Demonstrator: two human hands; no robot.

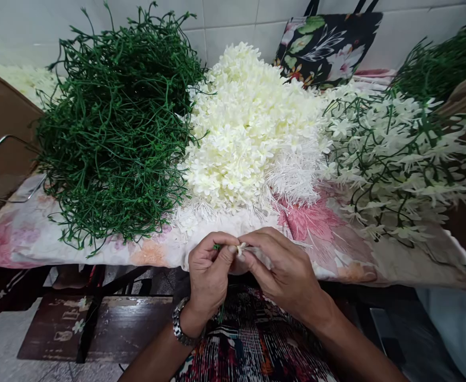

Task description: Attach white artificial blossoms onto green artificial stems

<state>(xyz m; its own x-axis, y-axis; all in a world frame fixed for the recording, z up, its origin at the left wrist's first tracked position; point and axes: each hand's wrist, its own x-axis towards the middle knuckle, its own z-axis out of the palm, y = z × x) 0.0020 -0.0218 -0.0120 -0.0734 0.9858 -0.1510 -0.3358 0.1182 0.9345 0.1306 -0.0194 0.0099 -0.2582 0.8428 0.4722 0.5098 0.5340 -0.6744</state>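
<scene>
- The left hand (209, 270) and right hand (286, 273) meet just in front of the near edge of the surface (26, 233), near its middle.
- The left fingers are pinched closed on a thin green stem (217, 246). Its lower end hangs down behind the palm.
- The right fingers are pinched closed on one small white flower (241, 248), which touches the tip of that stem.
- Done so far, by the look of it: one spread of flowered stems (395, 154) lies at the right end of the surface, too tangled to count.
- Left to do looks like the larger share. One big heap of bare stems (113, 138) sits at the left end, and one heap of loose flowers (248, 122) sits in the middle, each far too many to count.
- One patch of white bristly pieces (296, 170) lies against the right side of the flower heap.
- One more mound of green stems (443, 63) shows at the far right corner.
- One flowered bag (328, 45) leans on the wall behind.
- One wristwatch (179, 323) is on the left wrist.
</scene>
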